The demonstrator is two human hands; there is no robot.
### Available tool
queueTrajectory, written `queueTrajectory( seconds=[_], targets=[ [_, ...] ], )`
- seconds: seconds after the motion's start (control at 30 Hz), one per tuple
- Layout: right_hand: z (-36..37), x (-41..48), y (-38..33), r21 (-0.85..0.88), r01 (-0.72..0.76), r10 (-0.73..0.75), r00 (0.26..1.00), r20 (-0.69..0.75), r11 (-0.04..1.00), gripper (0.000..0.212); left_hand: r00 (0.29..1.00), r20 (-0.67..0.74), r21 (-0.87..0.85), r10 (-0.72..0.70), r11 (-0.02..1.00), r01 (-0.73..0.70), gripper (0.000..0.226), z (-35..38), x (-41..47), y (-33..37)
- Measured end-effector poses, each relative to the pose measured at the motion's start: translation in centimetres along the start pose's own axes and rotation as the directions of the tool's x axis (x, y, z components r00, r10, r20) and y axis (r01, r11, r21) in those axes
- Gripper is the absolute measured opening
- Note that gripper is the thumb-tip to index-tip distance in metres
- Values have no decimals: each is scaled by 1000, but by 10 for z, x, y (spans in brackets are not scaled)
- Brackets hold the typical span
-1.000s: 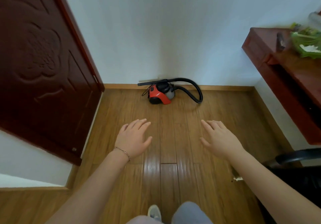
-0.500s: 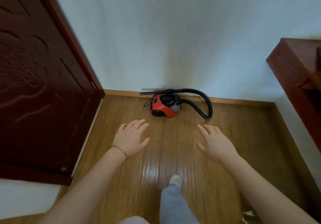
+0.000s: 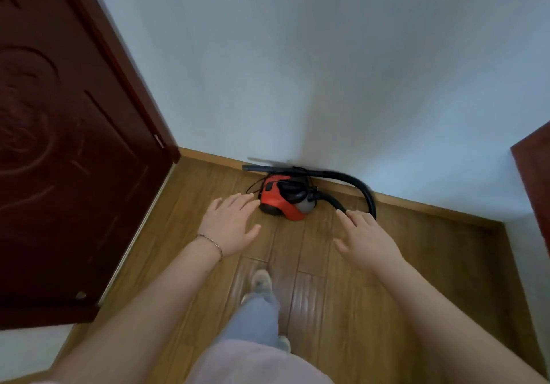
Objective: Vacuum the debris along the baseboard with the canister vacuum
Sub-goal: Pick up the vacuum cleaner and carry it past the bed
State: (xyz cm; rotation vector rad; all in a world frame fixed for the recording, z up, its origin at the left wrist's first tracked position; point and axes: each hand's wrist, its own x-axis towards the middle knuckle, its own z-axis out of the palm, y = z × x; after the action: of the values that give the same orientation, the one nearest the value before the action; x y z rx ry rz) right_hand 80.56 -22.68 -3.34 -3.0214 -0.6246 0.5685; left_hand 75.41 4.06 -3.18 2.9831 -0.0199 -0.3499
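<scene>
Wood-plank floor (image 3: 416,264), white wall (image 3: 297,71): small red-and-grey canister vacuum (image 3: 282,200) sits against the wooden baseboard (image 3: 431,209) dead ahead, black wand (image 3: 273,169) lying along it, left hand (image 3: 230,224) nearest the red body, right hand (image 3: 367,240) nearest the black hose loop (image 3: 367,194), fingers (image 3: 241,200) on both straight, holding nothing.

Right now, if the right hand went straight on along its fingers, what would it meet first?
Likely the black hose, where it leaves the red canister vacuum: the right hand points at that stretch. Depth is unclear, so it might pass above.
</scene>
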Motion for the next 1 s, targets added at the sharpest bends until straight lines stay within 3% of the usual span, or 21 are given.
queueTrajectory(
  seconds=[0.47, 0.73, 0.87, 1.0],
  targets=[
    [-51, 254, 31, -75, 137, -123, 978, 168, 988, 65, 992, 34, -168, -124, 978, 128, 54, -11, 223, -57],
    [-30, 374, 46, -78, 178, -156, 960, 232, 981, 63, 967, 83, -336, -239, 907, 253, 48, 28, 317, -82],
    [11, 426, 58, -54, 212, -190, 943, 274, 976, 62, 924, 160, -508, -346, 774, 378, 44, 84, 353, -82],
    [76, 479, 75, -25, 250, -228, 918, 325, 968, 61, 843, 263, -700, -470, 508, 502, 41, 167, 387, -67]
  ],
)
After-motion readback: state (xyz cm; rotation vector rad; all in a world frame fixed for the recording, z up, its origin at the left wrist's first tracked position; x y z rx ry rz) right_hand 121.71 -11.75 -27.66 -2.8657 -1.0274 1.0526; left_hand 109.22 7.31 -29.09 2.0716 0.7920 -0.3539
